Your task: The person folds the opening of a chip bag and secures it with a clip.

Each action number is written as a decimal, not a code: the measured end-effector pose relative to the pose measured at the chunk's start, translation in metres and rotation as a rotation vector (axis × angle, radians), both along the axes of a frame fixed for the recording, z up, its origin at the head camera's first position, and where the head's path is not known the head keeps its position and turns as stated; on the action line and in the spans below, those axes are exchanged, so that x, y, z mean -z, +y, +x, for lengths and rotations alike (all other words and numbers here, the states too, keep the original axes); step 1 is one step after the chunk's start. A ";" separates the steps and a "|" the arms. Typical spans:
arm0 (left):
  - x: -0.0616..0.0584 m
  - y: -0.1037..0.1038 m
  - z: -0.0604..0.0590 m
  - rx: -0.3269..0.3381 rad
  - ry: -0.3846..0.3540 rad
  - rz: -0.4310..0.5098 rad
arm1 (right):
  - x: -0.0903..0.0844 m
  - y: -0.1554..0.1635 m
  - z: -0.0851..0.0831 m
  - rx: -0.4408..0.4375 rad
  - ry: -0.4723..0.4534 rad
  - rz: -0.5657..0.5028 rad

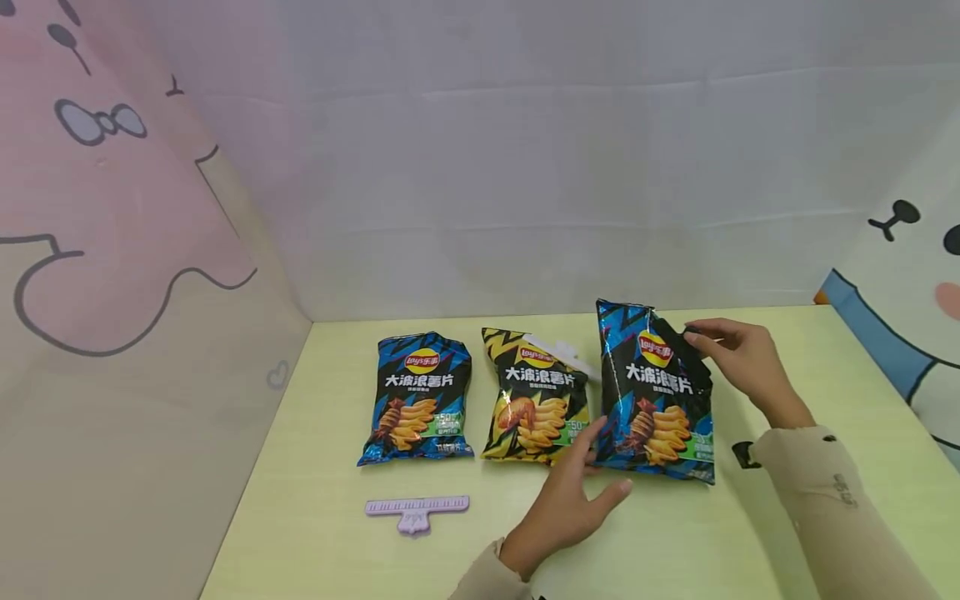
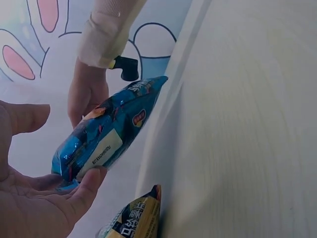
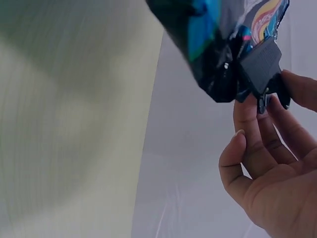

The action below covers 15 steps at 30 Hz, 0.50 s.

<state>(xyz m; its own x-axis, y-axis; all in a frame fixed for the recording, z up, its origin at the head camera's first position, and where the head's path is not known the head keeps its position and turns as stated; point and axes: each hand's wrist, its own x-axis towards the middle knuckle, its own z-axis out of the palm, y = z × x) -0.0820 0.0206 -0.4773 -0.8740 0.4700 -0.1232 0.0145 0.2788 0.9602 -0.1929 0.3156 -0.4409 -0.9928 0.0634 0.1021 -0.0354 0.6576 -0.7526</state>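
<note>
On yellow table (image 1: 315, 533), upright blue chip bag (image 1: 656, 400), black clip (image 3: 261, 67) on top

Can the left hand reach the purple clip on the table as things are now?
Probably yes. The left hand rests open against the foot of the standing blue bag, and the purple clip lies flat on bare table to its left, with nothing between them.

The left hand (image 2: 34, 198) is cradling the lower end of a blue chip bag (image 2: 106, 136), thumb (image 2: 89, 186) pressing its edge. Behind it, the right hand (image 2: 89, 94) is touching the bag's far side. A yellow chip bag (image 2: 136, 218) is lying on the table (image 2: 237, 124) below.
</note>
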 end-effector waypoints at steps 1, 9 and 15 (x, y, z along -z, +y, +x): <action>0.000 0.002 0.001 -0.001 0.000 0.008 | 0.000 0.001 -0.001 -0.006 -0.013 0.005; 0.002 0.013 0.003 -0.023 -0.031 0.043 | 0.005 0.005 -0.010 -0.043 -0.078 0.019; 0.003 0.022 0.002 -0.037 -0.051 0.056 | 0.014 0.010 -0.017 -0.052 -0.122 0.027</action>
<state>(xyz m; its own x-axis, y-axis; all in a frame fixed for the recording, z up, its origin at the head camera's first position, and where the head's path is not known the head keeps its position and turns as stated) -0.0799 0.0422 -0.4805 -0.8841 0.4450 -0.1425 -0.0441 0.2240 0.9736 -0.2103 0.3253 -0.4547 -0.9998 0.0106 -0.0185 0.0208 0.6773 -0.7355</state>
